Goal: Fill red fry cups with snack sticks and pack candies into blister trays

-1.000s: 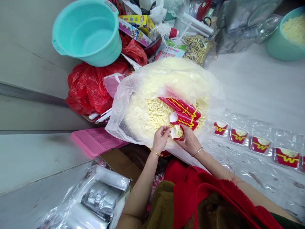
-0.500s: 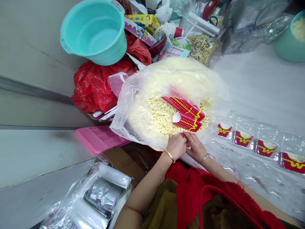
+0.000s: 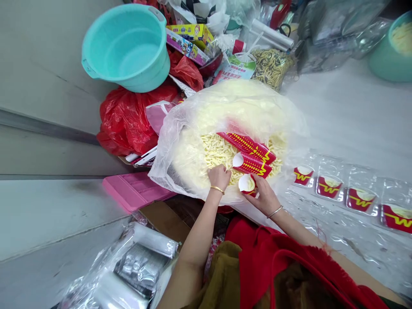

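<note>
My right hand (image 3: 262,195) holds a small red-and-white fry carton (image 3: 247,183) whose opening faces left, with something pale inside. At the near edge of a heap of pale yellow fry-shaped pieces (image 3: 214,150), my left hand (image 3: 219,177) is closed, knuckles up; its fingertips are hidden, so I cannot make out what they grip. The heap lies in a large clear plastic bag (image 3: 167,159) with its mouth spread wide. On top of the pieces rest nested stacks of red cartons (image 3: 252,165) with yellow zigzag marks.
Clear packs with filled red cartons (image 3: 328,187) stand in a row on the white table at right. A turquoise basin (image 3: 128,47) sits on red bags (image 3: 125,120) at the back left. A pink tray (image 3: 135,191) and clear plastic rolls (image 3: 154,238) are nearer me.
My hands were together at the bag's near edge. Now they are apart: the left has moved left and forward onto the pieces, and the carton in my right hand has come into view.
</note>
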A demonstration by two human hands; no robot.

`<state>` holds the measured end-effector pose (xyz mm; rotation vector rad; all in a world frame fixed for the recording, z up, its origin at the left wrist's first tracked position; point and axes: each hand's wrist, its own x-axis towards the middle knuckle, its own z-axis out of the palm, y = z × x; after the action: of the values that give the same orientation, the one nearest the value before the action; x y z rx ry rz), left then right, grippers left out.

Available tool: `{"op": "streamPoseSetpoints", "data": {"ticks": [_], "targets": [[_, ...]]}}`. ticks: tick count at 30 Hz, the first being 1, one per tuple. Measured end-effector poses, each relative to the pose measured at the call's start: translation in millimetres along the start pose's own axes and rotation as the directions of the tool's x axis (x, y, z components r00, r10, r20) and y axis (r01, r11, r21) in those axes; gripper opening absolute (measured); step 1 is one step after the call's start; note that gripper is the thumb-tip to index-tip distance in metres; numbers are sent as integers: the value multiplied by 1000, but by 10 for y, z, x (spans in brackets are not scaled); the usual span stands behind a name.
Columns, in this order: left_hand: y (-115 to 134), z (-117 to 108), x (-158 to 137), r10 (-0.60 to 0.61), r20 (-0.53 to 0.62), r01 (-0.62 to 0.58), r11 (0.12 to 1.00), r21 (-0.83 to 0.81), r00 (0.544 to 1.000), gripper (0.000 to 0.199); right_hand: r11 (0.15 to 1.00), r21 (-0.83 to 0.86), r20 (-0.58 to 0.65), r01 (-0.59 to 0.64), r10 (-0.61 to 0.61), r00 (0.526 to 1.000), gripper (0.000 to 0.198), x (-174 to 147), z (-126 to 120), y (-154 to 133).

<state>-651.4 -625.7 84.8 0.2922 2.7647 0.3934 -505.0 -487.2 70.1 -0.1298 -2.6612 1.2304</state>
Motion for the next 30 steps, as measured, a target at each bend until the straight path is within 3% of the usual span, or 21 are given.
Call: {"op": "streamPoseSetpoints", "data": {"ticks": [2, 4, 6, 8, 12, 16, 18, 21, 23, 25, 27, 30], "targets": [[-89, -33, -42, -6, 1, 6, 971, -239, 1000, 9, 1000, 1, 5, -4, 4, 1000, 68, 7, -8, 12], [-183, -83, -82, 0, 37, 18, 879, -476, 999, 11, 1000, -3, 10, -10, 10, 1000, 68, 23, -9, 24], [-242, -119, -111, 23, 68, 22, 805, -593, 997, 13, 1000, -8, 9, -14, 14, 1000, 68, 48, 2, 26], [-240, -120, -116, 45, 36, -18, 836, -548, 998, 15, 1000, -8, 7, -17, 17, 1000, 68, 72, 21, 17], [-80, -28, -16, 128, -81, -144, 961, -236, 988, 10, 1000, -9, 27, -21, 22, 999, 67, 71, 48, -1], [62, 59, 149, 185, 27, -186, 981, 54, 982, 15, 999, -20, 38, -38, 39, 999, 68, 15, 31, 10], [40, 47, 193, 183, 42, -185, 981, 61, 982, 10, 999, -23, 37, -35, 36, 999, 68, -7, 15, 20], [-94, -63, 178, 119, -7, -118, 971, -207, 993, 16, 999, -21, 33, -31, 32, 999, 68, -9, -2, 28], [-182, -185, 114, 68, -13, -65, 853, -517, 998, 19, 999, -20, 26, -32, 33, 999, 69, 15, 0, 18], [-221, -316, 16, 61, 39, -9, 636, -772, 997, 20, 999, -16, 18, -37, 38, 999, 70, 63, 13, -16], [-199, -422, -100, 96, 110, 56, 445, -894, 989, 21, 999, -4, 17, -37, 37, 999, 70, 132, 36, -76], [-108, -480, -255, 157, 160, 102, 329, -939, 975, 20, 1000, 9, 14, -15, 15, 1000, 69, 247, 72, -193]]}}
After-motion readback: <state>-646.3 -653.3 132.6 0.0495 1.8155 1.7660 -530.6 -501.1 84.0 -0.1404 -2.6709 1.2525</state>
